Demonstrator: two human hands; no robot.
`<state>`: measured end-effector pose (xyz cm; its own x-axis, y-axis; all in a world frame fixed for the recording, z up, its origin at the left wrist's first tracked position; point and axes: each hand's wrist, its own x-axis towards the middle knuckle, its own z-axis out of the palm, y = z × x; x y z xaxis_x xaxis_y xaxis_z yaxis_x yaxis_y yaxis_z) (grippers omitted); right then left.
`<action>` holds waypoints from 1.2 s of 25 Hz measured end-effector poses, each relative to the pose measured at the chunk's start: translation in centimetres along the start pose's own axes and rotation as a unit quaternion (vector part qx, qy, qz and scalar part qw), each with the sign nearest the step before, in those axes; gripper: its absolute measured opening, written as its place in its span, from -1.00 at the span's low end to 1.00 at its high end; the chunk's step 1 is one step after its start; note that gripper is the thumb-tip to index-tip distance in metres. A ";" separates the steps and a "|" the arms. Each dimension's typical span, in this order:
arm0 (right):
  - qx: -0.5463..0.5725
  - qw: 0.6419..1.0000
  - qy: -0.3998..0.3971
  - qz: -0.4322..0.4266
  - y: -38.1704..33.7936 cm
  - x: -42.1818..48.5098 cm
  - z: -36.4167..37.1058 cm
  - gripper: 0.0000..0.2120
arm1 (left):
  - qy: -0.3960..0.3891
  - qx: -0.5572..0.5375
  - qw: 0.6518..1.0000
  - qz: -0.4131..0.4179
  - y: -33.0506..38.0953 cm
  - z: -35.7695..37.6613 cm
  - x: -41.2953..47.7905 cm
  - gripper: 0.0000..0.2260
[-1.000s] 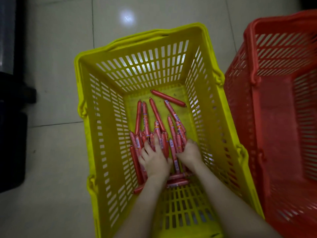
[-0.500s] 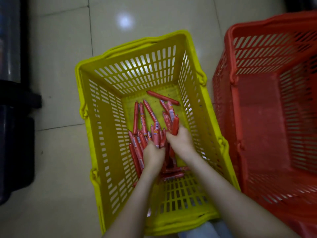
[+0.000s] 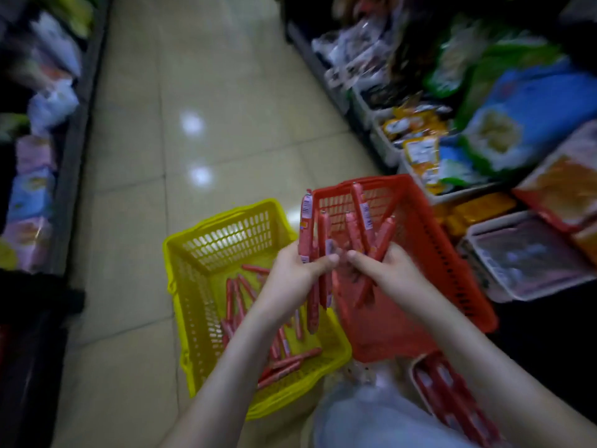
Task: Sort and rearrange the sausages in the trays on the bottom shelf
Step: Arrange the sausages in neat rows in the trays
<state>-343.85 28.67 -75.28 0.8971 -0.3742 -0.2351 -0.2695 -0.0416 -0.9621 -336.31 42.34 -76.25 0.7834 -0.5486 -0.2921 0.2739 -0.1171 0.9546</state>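
While both hands lift a fan of sausages [image 3: 306, 227] over the baskets, the bundle looks light but slippery.
The left hand [image 3: 297, 270] curls fingers and thumb round several near their middle; the right hand [image 3: 389, 270] grips some more, tips pointing to 12 o'clock. Loose sausages [image 3: 239, 295] lie in the yellow basket [image 3: 232, 237] at 8 o'clock from the hands, the red basket [image 3: 452, 270] stands at 2 o'clock, and a tray [image 3: 415, 367] at 5 o'clock. I judge them thin, rather stiff, with smooth wrap that slides easily, so it is better to hold them at the middle, not the tips.
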 end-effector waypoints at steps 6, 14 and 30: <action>0.072 0.983 0.167 -0.018 -4.3 -16.3 -12.9 -0.76 | -0.210 -0.041 0.977 0.013 6.2 14.9 -7.0 -0.83; 0.141 0.869 0.474 0.035 2.0 -45.1 -25.4 -0.86 | -0.524 0.068 0.848 -0.038 3.1 39.6 -23.1 -0.83; 0.346 0.594 0.626 0.367 45.0 -71.6 -21.9 -0.91 | -0.553 0.343 0.709 -0.272 -35.8 57.1 -42.5 -0.92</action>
<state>-427.83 33.34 -98.69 -0.4544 -0.4705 -0.7564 0.1704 0.7876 -0.5922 -411.28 22.54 -94.65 -0.3553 -0.5371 -0.7651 -0.2645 -0.7272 0.6334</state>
